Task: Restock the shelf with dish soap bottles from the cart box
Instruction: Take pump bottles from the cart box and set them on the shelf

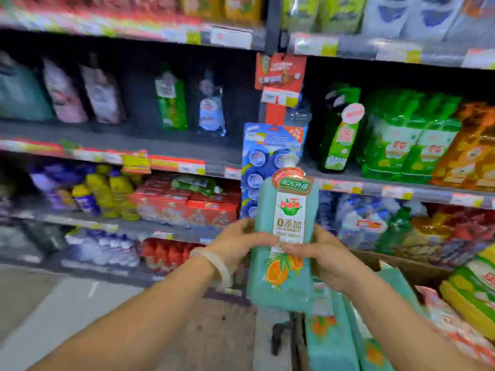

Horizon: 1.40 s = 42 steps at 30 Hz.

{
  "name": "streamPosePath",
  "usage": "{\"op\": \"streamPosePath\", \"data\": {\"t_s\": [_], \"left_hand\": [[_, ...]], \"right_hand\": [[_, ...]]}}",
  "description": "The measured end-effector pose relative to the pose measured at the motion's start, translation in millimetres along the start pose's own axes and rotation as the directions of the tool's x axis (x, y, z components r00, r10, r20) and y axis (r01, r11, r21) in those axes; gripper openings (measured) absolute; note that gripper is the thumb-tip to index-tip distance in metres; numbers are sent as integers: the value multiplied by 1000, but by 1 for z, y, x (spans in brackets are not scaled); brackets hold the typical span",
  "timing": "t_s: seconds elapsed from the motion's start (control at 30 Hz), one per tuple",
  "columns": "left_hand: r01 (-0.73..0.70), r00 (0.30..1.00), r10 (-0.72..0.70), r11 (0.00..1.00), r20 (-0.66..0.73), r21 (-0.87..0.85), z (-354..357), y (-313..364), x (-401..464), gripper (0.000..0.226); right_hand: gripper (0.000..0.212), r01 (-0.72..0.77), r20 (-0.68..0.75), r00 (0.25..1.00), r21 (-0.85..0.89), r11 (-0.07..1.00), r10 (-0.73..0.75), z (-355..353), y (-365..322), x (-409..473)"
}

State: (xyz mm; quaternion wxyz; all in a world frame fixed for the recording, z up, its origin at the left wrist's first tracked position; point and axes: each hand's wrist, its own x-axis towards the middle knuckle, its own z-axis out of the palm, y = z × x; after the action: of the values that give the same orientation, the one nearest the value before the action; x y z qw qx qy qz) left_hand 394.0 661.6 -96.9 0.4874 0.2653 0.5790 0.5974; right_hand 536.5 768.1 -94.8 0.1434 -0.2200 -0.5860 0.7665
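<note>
The teal dish soap pouch point(288, 236) is held upright in the air in front of the shelves, with its white spout at the top and an orange fruit picture near the bottom of the label. The left hand point(235, 243) grasps it at the left edge, thumb across the front, and the right hand point(318, 257) grasps the right edge at about the same height, thumb also on the label. A pale bracelet point(217, 266) is on the left wrist. Below the pouch, at the lower right, more teal pouches point(345, 341) of the same kind lie in the cardboard box point(401, 263) on the cart. Behind the pouch hangs a blue pack of round blocks point(265, 159) on the shelf post. On the middle shelf point(401, 188) to the right stand a dark green bottle point(338, 129), green refill bags point(407, 140) and orange bags point(466, 151). The left shelves are blurred; the items there seem to be bottles and red boxes.
</note>
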Motion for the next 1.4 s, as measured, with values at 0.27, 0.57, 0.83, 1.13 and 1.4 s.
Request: {"op": "streamPosePath", "data": {"t_s": [0.27,0.57,0.83,1.13,1.4], "left_hand": [[-165,923,163,986,-348,26,-178,45,-126,28],[-200,755,173,979,-632,29,-296,49,-208,27],[-239,686,172,971,-707,5,-397,83,-189,30],[-312,637,195,950,-745,-18,-501,127,-151,40],[-306,654,168,951,-737,-55,-639,142,-118,41]], "right_hand": [[71,81,317,947,-73,994,-54,214,-10,78],[72,14,574,818,-76,997,32,369,16,138],[68,29,643,762,-156,987,79,449,12,247],[80,110,635,771,-209,972,50,525,-5,355],[85,126,581,814,-190,974,8,613,27,451]]}}
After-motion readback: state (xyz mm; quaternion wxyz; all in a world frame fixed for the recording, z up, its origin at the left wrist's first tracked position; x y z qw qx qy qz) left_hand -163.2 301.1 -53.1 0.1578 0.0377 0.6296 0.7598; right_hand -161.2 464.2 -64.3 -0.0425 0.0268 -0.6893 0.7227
